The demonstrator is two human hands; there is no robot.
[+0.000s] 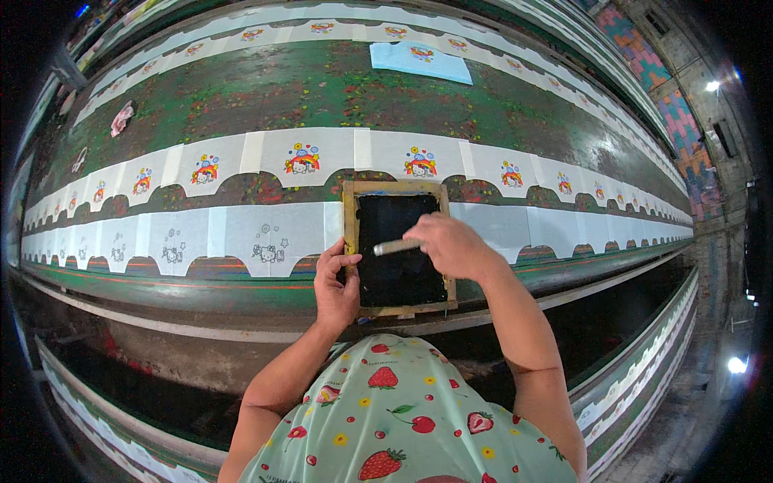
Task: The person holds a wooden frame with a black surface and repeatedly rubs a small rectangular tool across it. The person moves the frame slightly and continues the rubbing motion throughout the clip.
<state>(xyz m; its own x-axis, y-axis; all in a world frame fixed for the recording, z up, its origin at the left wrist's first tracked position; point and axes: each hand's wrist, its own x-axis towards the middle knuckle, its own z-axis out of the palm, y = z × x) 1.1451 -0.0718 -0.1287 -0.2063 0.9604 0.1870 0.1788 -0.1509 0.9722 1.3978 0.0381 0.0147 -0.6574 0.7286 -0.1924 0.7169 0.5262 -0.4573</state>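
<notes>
A wooden-framed printing screen (400, 310) lies over the near row of white fabric pieces, its inside covered with black ink. My left hand (335, 283) is closed on the left bar of the frame, thumb on top. Over the inked mesh, my right hand (448, 248) grips a pale, narrow squeegee (396, 246), tilted with one end toward the left. Left of the screen, a white fabric piece (256, 225) bears a black outline drawing. To the right, a white fabric piece (488, 222) shows no print. What lies under the screen is hidden.
Behind runs a row of white pieces with colourful rainbow prints (303, 159) on the long green table (266, 101). Farther off lie a light blue printed piece (421, 64) and a crumpled pink cloth (122, 118). The table's front edge (555, 299) passes just before me.
</notes>
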